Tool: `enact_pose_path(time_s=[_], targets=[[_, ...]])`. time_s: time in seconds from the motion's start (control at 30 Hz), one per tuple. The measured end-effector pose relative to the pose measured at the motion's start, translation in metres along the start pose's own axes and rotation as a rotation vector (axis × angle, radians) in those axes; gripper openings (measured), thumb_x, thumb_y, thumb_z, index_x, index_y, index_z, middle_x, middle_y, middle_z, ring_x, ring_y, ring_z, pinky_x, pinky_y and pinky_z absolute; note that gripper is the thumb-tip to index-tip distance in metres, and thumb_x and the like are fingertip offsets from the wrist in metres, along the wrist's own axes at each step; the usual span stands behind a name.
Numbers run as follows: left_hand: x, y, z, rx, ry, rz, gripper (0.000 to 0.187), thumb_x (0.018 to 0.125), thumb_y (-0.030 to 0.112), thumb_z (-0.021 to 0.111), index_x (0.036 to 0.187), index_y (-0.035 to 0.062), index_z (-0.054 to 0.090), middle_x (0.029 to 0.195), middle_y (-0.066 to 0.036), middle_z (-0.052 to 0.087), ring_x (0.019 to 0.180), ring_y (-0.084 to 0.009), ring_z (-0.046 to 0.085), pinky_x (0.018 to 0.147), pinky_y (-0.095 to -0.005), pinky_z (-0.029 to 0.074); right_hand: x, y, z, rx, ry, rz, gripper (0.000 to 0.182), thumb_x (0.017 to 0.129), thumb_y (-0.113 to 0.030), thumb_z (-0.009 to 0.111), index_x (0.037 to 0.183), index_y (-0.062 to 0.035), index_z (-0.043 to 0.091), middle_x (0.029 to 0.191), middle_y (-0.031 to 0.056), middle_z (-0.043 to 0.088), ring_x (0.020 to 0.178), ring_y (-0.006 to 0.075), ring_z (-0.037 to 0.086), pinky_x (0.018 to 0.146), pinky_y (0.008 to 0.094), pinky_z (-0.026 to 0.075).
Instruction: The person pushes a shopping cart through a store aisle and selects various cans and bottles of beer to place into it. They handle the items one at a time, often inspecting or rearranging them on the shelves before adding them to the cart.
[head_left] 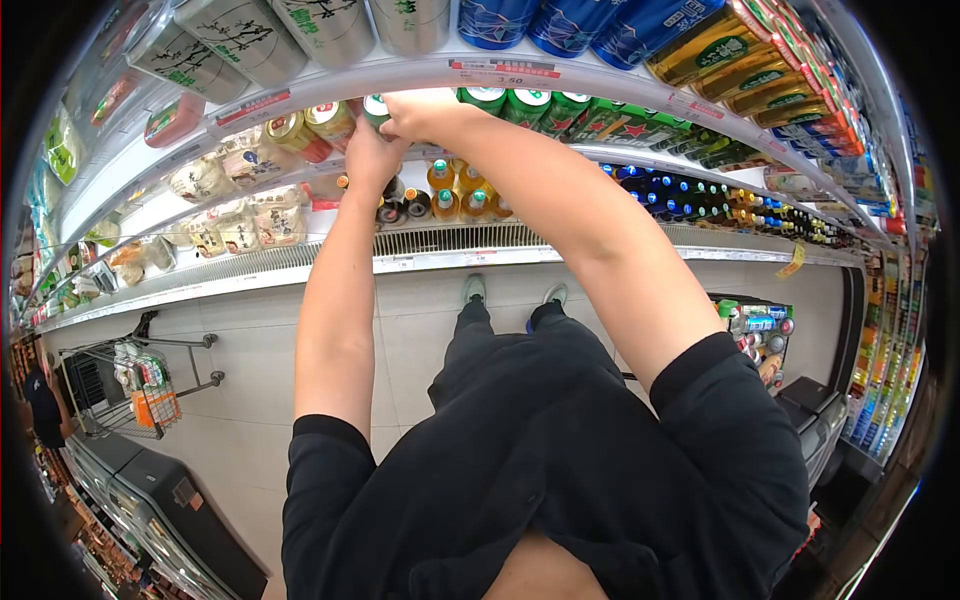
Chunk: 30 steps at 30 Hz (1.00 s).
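Both my arms reach up to a shelf of cans under the top shelf. Between my hands stands a green can, its top showing. My left hand is closed round its lower left side. From the right, my right hand holds the same can with bent fingers. Gold and red cans stand just left of my hands. To the right is a row of green cans. Bottles with orange contents stand on the shelf below.
Above is a shelf edge with price labels, bearing silver and blue cans. Packaged food lies lower left. A shopping cart stands at the left, a loaded basket at the right. A person is at the far left.
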<state>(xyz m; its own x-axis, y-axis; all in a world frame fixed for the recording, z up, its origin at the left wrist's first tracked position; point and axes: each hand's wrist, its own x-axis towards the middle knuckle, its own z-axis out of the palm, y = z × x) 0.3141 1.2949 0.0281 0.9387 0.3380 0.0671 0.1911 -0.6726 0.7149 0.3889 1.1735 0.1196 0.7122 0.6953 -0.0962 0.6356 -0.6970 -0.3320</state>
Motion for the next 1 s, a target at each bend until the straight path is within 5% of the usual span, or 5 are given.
enact_pose_path(time_s=[0.57,0.63,0.73,0.83,1.0], targets=[[0.013,-0.014,0.005,0.060,-0.160,-0.016,0.079,0.077,0.042,0.085,0.127,-0.0078,0.050,0.117,-0.031,0.068,0.108,-0.0452,0.068,0.092,-0.0468,0.053,-0.011,-0.005,-0.008,-0.005,-0.014,0.072,0.054,0.084,-0.031,0.080,0.125,-0.0009,0.063,0.123,0.0212,0.066,0.115,0.0368,0.065,0.096,0.0464,0.053],[-0.003,-0.021,0.017,0.034,0.049,0.121,0.074,0.080,0.033,0.082,0.131,-0.0090,0.049,0.121,-0.029,0.067,0.108,-0.0418,0.068,0.092,-0.0453,0.054,-0.027,-0.012,-0.014,-0.066,0.029,0.028,0.057,0.082,-0.032,0.082,0.125,0.0010,0.063,0.122,0.0201,0.066,0.116,0.0360,0.064,0.097,0.0455,0.051],[-0.046,-0.019,0.032,-0.203,0.085,-0.092,0.069,0.085,0.023,0.079,0.137,-0.0109,0.049,0.125,-0.027,0.064,0.107,-0.0337,0.068,0.092,-0.0414,0.054,-0.059,0.000,0.020,-0.155,0.637,-0.298,0.058,0.077,-0.030,0.081,0.122,0.0020,0.064,0.119,0.0164,0.064,0.113,0.0342,0.062,0.098,0.0454,0.048],[-0.123,-0.043,0.076,-0.306,-0.020,-0.066,0.054,0.089,0.020,0.077,0.129,-0.0078,0.054,0.114,-0.020,0.068,0.099,-0.0273,0.069,0.087,-0.0369,0.055,-0.133,0.015,0.046,-0.023,0.702,-0.405,0.047,0.075,-0.017,0.073,0.120,-0.0024,0.066,0.111,0.0108,0.061,0.106,0.0293,0.059,0.096,0.0446,0.046],[-0.249,-0.055,0.121,-0.234,-0.508,-0.191,0.047,0.088,0.013,0.073,0.128,-0.0051,0.057,0.104,-0.017,0.073,0.094,-0.0256,0.073,0.084,-0.0364,0.058,-0.324,0.066,0.152,0.240,0.133,0.128,0.012,0.088,-0.017,0.066,0.096,-0.0081,0.068,0.091,0.0113,0.066,0.091,0.0337,0.067,0.078,0.0475,0.054]])
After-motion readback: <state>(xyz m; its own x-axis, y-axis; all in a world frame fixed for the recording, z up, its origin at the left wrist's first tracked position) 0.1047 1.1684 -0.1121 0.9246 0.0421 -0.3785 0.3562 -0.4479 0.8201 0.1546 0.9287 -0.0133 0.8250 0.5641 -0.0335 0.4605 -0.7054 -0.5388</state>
